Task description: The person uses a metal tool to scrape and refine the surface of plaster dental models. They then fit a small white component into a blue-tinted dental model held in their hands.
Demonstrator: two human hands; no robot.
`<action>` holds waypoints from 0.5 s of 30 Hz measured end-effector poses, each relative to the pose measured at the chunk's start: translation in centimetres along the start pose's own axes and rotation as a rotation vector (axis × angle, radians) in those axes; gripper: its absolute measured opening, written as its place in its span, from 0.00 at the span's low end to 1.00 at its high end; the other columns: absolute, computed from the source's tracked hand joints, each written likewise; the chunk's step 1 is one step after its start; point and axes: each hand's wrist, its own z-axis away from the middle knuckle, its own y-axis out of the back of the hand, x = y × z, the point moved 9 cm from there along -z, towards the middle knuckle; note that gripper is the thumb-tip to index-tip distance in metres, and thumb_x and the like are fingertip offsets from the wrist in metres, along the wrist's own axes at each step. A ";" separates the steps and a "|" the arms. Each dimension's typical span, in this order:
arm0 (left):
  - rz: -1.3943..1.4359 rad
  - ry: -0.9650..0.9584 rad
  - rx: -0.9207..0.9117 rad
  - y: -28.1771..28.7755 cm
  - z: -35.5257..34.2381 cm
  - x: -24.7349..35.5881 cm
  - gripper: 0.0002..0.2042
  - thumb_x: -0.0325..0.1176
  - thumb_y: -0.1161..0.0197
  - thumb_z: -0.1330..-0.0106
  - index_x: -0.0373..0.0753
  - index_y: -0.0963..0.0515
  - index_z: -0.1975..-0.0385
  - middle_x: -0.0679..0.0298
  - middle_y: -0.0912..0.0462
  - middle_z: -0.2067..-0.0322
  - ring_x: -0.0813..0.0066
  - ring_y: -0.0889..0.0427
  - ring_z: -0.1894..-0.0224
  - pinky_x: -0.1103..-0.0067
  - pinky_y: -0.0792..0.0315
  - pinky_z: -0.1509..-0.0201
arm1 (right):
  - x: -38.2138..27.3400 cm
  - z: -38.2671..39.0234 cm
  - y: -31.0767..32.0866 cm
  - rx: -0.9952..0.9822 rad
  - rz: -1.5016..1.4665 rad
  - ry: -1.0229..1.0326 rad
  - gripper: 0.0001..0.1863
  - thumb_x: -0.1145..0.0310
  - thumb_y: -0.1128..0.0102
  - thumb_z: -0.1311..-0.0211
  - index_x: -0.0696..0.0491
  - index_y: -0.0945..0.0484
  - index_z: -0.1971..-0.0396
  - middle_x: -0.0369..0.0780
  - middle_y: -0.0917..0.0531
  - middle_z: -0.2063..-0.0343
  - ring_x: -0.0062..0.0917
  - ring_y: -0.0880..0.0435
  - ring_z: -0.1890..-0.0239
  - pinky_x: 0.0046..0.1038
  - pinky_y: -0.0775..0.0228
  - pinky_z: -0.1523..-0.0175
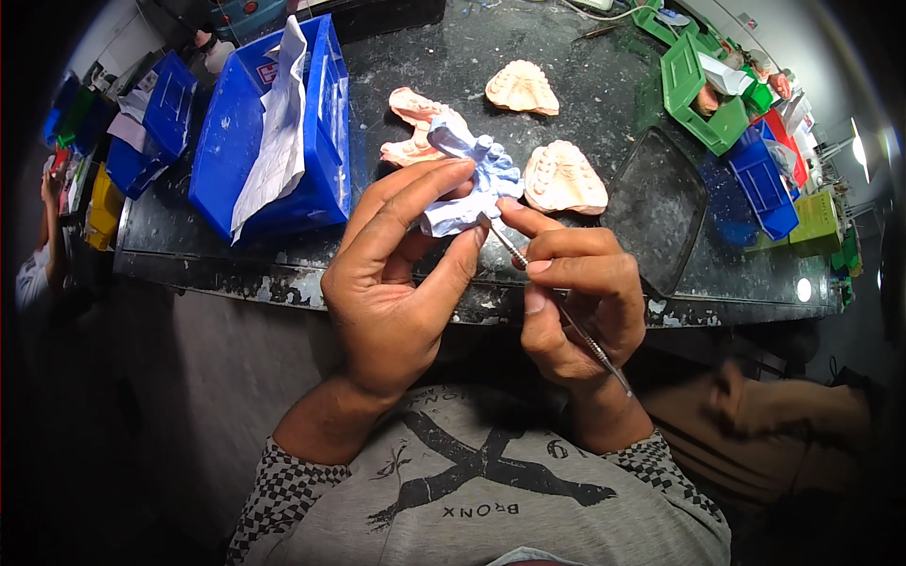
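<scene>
Over the dark tabletop (613, 90), left fingers (401, 203) pinch a blue mold (495, 179), right fingers (580, 271) a metal pick (593, 344); brace both, use short strokes.

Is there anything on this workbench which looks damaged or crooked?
Yes: the workbench's front edge looks worn, with irregular pale patches breaking its dark surface. A creased paper sheet also runs askew across the large blue bin.

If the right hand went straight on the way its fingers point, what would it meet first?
The pale blue dental model held in the left hand; the right hand looks to be right at its edge, though depth leaves actual contact uncertain.
</scene>
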 end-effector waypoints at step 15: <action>-0.073 -0.041 -0.023 0.0 0.1 0.2 0.21 0.12 0.37 0.41 0.28 0.24 0.45 0.53 0.25 0.44 0.68 0.22 0.43 0.78 0.22 0.43 | 0.1 0.2 -0.5 -0.056 0.003 -0.035 0.13 0.88 0.48 0.45 0.63 0.29 0.60 0.48 0.24 0.62 0.46 0.17 0.50 0.47 0.26 0.39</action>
